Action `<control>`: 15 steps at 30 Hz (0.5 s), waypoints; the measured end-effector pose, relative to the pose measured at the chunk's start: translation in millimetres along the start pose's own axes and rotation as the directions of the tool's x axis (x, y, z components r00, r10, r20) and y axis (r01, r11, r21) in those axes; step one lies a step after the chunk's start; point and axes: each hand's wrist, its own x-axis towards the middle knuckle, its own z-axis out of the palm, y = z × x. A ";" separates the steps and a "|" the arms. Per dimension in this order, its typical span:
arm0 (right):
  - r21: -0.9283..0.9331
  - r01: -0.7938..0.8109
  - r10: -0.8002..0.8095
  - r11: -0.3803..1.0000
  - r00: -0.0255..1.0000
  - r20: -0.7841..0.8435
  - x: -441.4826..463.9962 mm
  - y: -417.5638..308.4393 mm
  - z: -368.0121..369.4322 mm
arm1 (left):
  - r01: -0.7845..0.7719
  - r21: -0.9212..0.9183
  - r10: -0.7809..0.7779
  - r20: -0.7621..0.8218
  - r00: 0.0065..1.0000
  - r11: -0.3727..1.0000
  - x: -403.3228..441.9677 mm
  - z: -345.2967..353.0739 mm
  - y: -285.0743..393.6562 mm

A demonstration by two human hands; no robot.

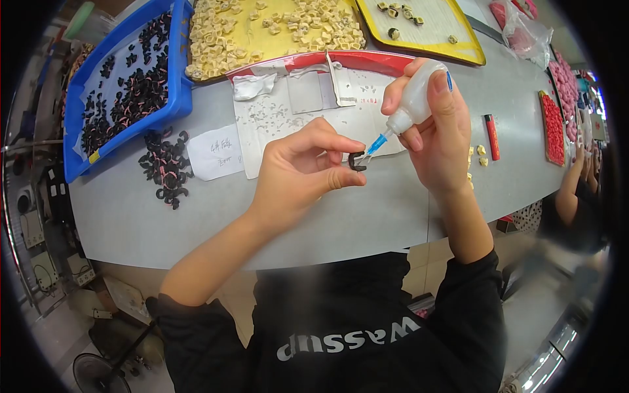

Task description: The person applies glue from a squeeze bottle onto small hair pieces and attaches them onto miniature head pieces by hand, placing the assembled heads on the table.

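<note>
Between thumb and forefinger, my left hand (304, 160) pinches a small black C-shaped piece (354, 162) above the grey table. My right hand (436, 124) is wrapped round a white translucent squeeze bottle (417, 95), tilted down to the left. Its blue needle tip (378, 143) reaches to the open side of the black piece; whether they touch I cannot tell. Beneath both hands lies a white sheet (262, 124) with small grey flecks on it. A pile of black and pink curved pieces (167, 164) lies on the table to the left.
A blue tray (177, 65) of black pieces stands at the left. Behind are yellow trays (426, 49) with cream-coloured pieces. A handwritten paper (215, 152) lies beside the sheet. To the right are a red tube (492, 137) and a tray of red pieces (553, 131); another person's arm (571, 187) shows beyond.
</note>
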 end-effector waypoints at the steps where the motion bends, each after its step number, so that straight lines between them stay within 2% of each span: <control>1: -0.002 0.000 0.000 1.000 1.000 0.001 -0.2 0.0 0.0 | 0.005 -0.009 -0.005 -0.003 1.000 1.000 0.1 0.7 0.5; 15: -0.009 0.015 -0.015 1.000 1.000 0.002 0.2 -0.1 -1.3 | 0.009 0.049 -0.009 0.003 1.000 0.999 -0.7 0.1 0.1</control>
